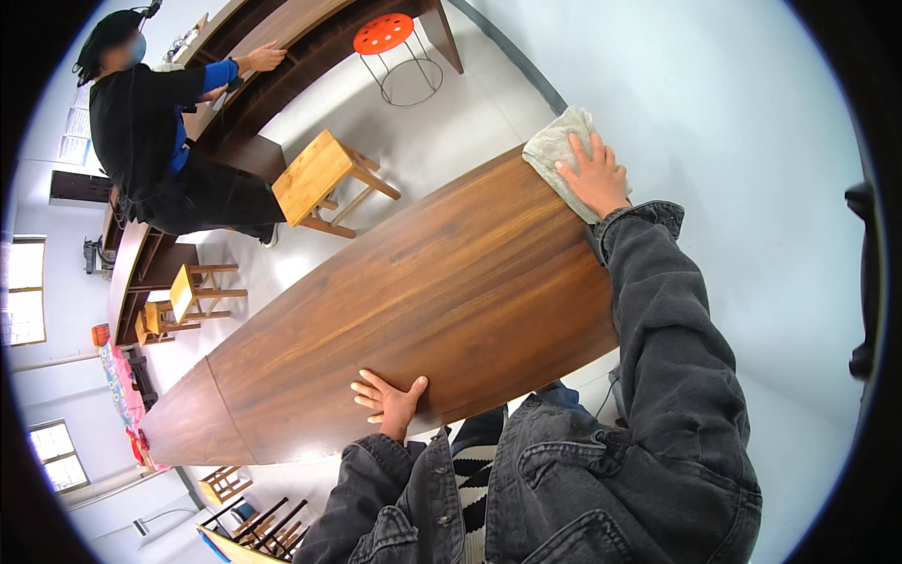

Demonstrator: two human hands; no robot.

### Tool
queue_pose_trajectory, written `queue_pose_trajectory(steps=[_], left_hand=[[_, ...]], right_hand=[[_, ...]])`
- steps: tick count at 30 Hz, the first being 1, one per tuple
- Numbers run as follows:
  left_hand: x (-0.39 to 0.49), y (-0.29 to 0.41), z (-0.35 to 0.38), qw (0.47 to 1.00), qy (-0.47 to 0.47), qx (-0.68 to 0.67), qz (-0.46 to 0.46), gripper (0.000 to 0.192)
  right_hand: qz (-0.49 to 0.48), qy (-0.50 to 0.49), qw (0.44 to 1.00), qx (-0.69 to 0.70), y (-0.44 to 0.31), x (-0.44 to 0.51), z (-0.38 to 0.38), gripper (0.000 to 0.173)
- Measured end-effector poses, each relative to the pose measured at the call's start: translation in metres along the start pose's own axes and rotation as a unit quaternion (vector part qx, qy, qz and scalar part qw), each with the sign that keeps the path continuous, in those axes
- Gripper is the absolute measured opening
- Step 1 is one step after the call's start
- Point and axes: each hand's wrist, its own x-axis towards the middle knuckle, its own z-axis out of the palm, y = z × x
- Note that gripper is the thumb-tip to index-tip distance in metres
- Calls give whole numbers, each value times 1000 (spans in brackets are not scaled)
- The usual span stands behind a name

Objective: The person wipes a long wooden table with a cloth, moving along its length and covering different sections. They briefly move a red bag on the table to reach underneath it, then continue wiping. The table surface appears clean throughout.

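Note:
A long brown wood-grain table (423, 282) stretches before me, its right end close to the wall. At that far right corner, my right hand (595, 176) presses down on a folded pale grey cloth (553, 151), which reaches over the table's edge. The palm's contact with the cloth is hidden. My left hand (391, 403) rests on the tabletop near the edge closest to me, fingers spread, with nothing in it.
Across the aisle a person (148, 134) in black, wearing a mask, reaches toward another long desk (296, 35). A wooden stool (317, 180) and a red round stool (384, 34) stand between. More wooden stools (184, 292) are farther left. A white wall (740, 176) borders the right.

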Motion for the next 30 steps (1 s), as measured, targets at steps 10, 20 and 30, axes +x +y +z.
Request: queue_pose_trajectory(steps=[10, 20, 30], left_hand=[[0, -2, 4, 1000, -1, -13, 11, 147], [-21, 9, -1, 995, -5, -84, 57, 139], [-12, -116, 2, 925, 48, -67, 370, 78]], right_hand=[[-41, 144, 989, -5, 74, -127, 25, 61], [126, 216, 960, -129, 67, -255, 88, 58], [-228, 131, 960, -95, -105, -378, 137, 61]])
